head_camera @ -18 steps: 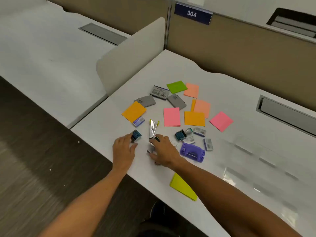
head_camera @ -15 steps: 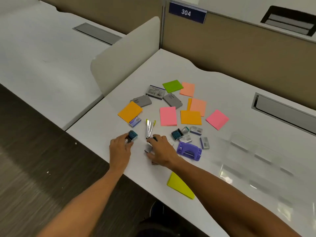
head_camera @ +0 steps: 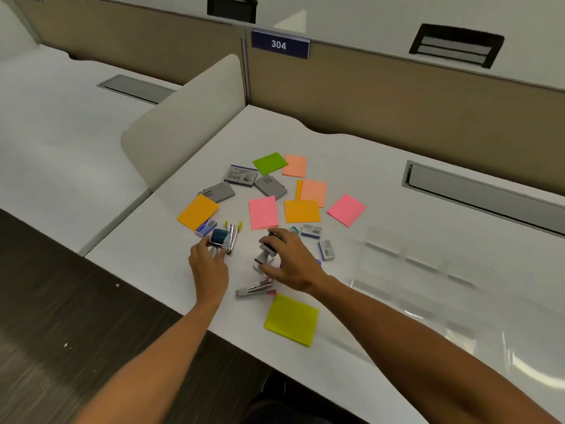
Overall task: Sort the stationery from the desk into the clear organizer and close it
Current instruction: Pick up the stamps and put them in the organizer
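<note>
- White counter [head_camera: 382, 166] is carrying the scattered stationery, with the sticky note pads lying around its middle: a green one [head_camera: 270, 162] at 12 o'clock, a pink one [head_camera: 346, 210] toward 2 o'clock, an orange one [head_camera: 198, 212] at 9 o'clock.
- A yellow-green pad [head_camera: 292, 320] is lying alone at 6 o'clock, near the counter's front edge.
- The left hand [head_camera: 209, 264] is pinching a small teal and white object [head_camera: 220, 238] with its fingertips, just beside a silver staple remover with yellow tips [head_camera: 234, 234].
- The right hand [head_camera: 289, 261] is curling its fingers around a small dark and grey object [head_camera: 265, 254]; what the object is, I cannot tell.
- A silver stapler [head_camera: 254, 287] is lying flat just below the right hand, touching the yellow-green pad's far corner or nearly so.
- The clear organizer [head_camera: 428, 270] is lying at 3 o'clock from the hands, well apart from the left hand; it is blurred, so I cannot tell if it is open.
- Small staple boxes [head_camera: 325, 250] are sitting between the right hand and the organizer.
</note>
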